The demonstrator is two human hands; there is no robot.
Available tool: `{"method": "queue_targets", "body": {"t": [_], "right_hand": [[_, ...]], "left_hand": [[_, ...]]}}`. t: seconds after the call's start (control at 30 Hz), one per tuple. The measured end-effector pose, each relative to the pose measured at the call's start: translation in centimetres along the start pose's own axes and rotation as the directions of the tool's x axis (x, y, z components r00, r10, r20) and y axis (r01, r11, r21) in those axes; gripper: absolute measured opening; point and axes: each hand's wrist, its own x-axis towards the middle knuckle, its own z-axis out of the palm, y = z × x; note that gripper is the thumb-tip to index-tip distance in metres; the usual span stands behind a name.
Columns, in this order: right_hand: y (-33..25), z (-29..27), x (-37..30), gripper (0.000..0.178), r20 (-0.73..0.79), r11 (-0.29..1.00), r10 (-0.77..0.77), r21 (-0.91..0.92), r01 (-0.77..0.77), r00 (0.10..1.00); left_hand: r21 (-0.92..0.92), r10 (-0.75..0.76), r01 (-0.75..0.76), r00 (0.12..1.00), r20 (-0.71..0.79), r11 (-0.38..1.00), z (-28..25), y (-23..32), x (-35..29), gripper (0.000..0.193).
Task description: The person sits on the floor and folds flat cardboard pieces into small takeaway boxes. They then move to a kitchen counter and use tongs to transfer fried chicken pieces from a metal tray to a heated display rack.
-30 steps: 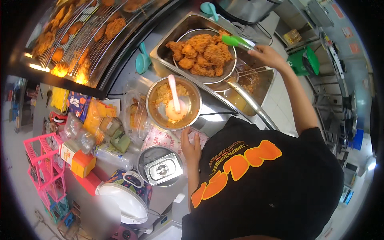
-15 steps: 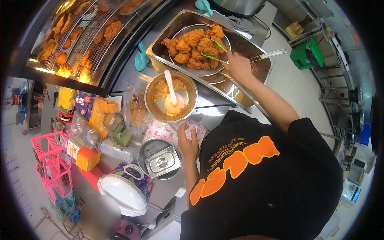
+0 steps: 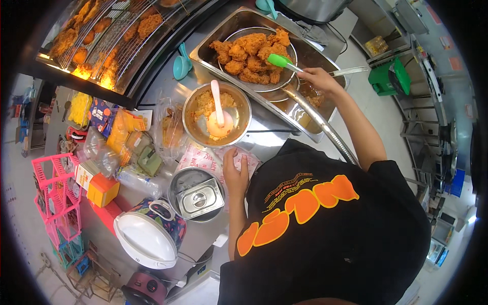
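My right hand (image 3: 324, 82) grips a pair of tongs (image 3: 282, 62) with green tips, which now look close together over the right side of the fried chicken (image 3: 249, 53). The chicken lies heaped in a round metal strainer (image 3: 278, 95) set inside a rectangular steel tray (image 3: 203, 46). My left hand (image 3: 236, 170) rests over red-and-white printed paper (image 3: 203, 156), its thumb and fingers apart and nothing visible in it. Just beyond it stands a steel bowl (image 3: 189, 129) of orange-brown crumbly food, with a pink-handled scoop (image 3: 218, 109) inside.
A lit display warmer (image 3: 129, 96) with fried pieces stands at upper left. Nearer are a steel pot (image 3: 173, 178) holding a rectangular lid (image 3: 201, 199), a white-lidded rice cooker (image 3: 145, 239), plastic-bagged goods (image 3: 137, 152) and a pink rack (image 3: 56, 188). A strainer's long handle (image 3: 325, 127) passes close by my body.
The tongs' tips were spread around chicken pieces; now they appear together and turned. My right hand has shifted up and right. My left hand stays by the paper; the whole view has shifted slightly.
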Motion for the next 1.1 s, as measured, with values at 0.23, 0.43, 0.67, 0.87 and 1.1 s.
{"method": "queue_targets", "body": {"t": [0.23, 0.43, 0.67, 0.87, 1.1], "right_hand": [[0.6, -2.8, -4.5, 0.048, 0.556, 0.582, 0.155, 0.616, -0.53, 0.817], [-0.3, -5.2, -7.0, 0.054, 0.165, 0.854, 0.356, 0.343, -0.392, 0.92], [-3.2, -5.1, -4.3, 0.07, -0.199, 0.85, -0.224, -0.519, 0.091, 0.954], [-9.4, -3.3, 2.6, 0.065, 0.015, 0.364, -0.473, -0.907, 0.211, 0.881], [-13.6, -3.6, 9.2, 0.064, 0.236, 0.061, -0.456, -0.954, 0.295, 0.858]], "left_hand": [[-0.015, -0.045, 0.046, 0.999, 0.02, 0.999, -0.2, -0.3, 0.0, 0.033], [0.009, -0.063, 0.063, 0.998, 0.025, 0.998, 0.0, -0.4, 0.3, 0.031], [0.024, -0.059, 0.058, 0.998, 0.036, 0.998, 0.3, -0.3, 0.9, 0.031], [0.076, -0.079, 0.076, 0.996, 0.036, 0.994, -0.5, -0.1, 0.7, 0.033], [0.101, -0.149, 0.152, 0.988, -0.03, 0.983, -0.8, 0.5, 0.7, 0.034]]}}
